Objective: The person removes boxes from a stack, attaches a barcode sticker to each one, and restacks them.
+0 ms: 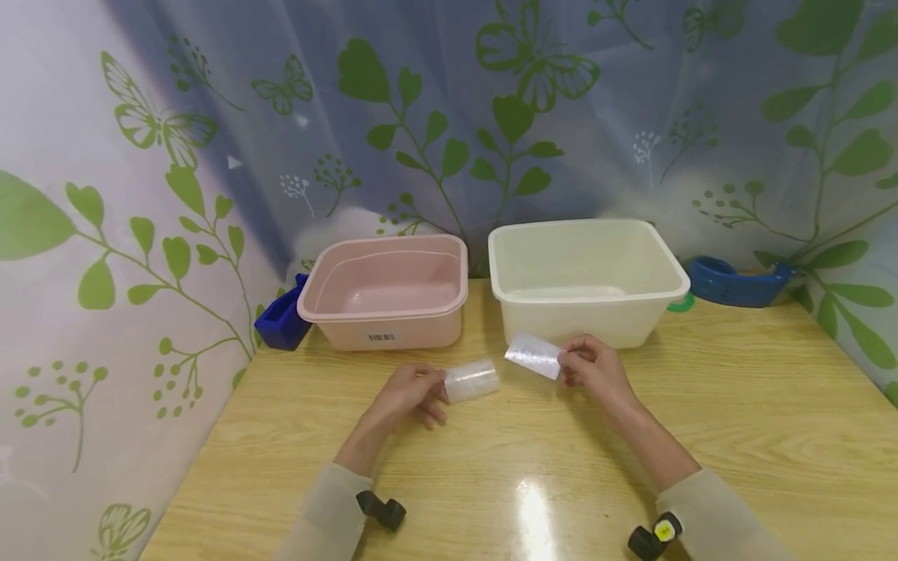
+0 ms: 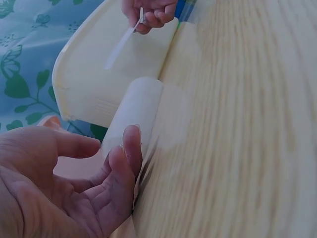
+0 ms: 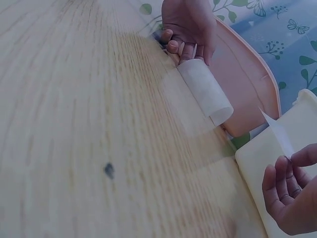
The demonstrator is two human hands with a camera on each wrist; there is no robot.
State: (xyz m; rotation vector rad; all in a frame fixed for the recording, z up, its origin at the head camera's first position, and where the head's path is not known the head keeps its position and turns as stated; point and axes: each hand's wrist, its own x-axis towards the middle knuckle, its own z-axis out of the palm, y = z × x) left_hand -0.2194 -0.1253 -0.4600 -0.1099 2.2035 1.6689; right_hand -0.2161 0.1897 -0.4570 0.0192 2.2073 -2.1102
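As the head view shows, the left hand (image 1: 414,393) pinches one end of a curled film (image 1: 471,382) over the table (image 1: 449,483); the right hand (image 1: 596,372) pinches a clear sheet (image 1: 535,356) by its edge. Seen from the left wrist, the curled film looks light, springy (probably slippery) and best held by its end. From the right wrist, the clear sheet seems thin; the pink basin (image 3: 245,82) and cream basin (image 3: 255,153) limit forward reach.
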